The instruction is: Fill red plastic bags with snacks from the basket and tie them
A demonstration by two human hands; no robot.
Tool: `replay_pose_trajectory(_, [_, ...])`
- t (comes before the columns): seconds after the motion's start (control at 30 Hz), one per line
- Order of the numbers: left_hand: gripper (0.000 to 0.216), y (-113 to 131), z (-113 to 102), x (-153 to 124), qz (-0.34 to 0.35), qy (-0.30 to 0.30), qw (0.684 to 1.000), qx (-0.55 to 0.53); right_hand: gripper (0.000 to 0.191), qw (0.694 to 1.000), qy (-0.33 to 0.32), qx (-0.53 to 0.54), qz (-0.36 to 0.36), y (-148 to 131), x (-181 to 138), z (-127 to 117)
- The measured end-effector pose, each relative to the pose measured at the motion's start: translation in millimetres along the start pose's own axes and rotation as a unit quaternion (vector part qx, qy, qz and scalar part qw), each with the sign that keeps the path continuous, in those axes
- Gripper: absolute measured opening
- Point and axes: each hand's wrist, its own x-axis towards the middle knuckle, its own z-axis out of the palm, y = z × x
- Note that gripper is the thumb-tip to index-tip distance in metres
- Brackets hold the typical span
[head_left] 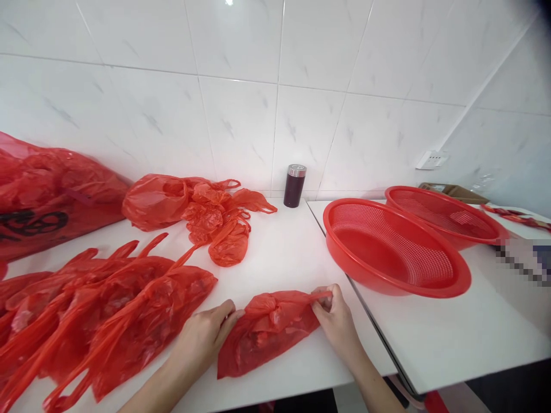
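Observation:
A crumpled red plastic bag (267, 330) lies on the white table (284, 252) near the front edge. My left hand (206, 338) presses its left end with curled fingers gripping the plastic. My right hand (336, 318) pinches the bag's handle at its right end, fingers closed on it. Both forearms come in from the bottom of the view.
Several flattened red bags (103, 321) lie at the left, a crumpled heap of red bags (202, 212) behind, a big stuffed red bag (43, 195) far left. A dark jar (295, 185) stands by the tiled wall. Two red strainer baskets (396, 246) sit on the right table.

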Motion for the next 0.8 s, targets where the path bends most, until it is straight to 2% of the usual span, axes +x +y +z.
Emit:
replay_pose_trajectory(0.17, [0.044, -18, -15, -15, -0.066, 0.023, 0.995, -0.074, 0.013, 0.997, 0.001, -0.080, 0.002, -2, 5, 0])
replay_pose_trajectory(0.3, [0.041, -9, -25, -16, -0.074, -0.004, 0.997, -0.038, 0.016, 0.999, -0.017, -0.042, 0.008, 1, 12, -4])
replay_pose_trajectory(0.37, [0.034, 6, -26, -11, -0.063, 0.051, 0.997, 0.013, 0.015, 0.999, -0.045, 0.011, 0.003, 0, 13, -6])
replay_pose_trajectory(0.43, [0.029, 25, -22, -3, -0.015, 0.125, 0.991, 0.044, 0.015, 0.995, -0.083, 0.047, -0.003, -4, 12, -9])
replay_pose_trajectory(0.47, [0.031, 35, -19, 1, 0.018, 0.140, 0.989, 0.048, 0.014, 0.993, -0.102, 0.056, -0.005, -6, 11, -11])
replay_pose_trajectory(0.5, [0.035, 44, -15, 5, 0.043, 0.134, 0.989, 0.050, 0.013, 0.991, -0.117, 0.060, -0.007, -8, 11, -13])
replay_pose_trajectory(0.57, [0.036, 57, -9, 13, 0.053, 0.072, 0.995, 0.041, 0.022, 0.991, -0.119, 0.061, -0.009, -9, 11, -19])
replay_pose_trajectory(0.67, [0.019, 60, -9, 14, 0.019, 0.005, 1.000, -0.014, 0.042, 0.997, -0.063, 0.046, -0.020, -6, 17, -33])
replay_pose_trajectory(0.73, [0.015, 52, -19, 7, 0.002, 0.015, 0.996, -0.087, 0.042, 0.998, -0.046, 0.031, -0.027, -6, 24, -39])
replay_pose_trajectory(0.8, [0.020, 40, -34, -5, -0.017, 0.056, 0.987, -0.153, 0.038, 0.998, -0.062, 0.008, -0.032, -12, 31, -36])
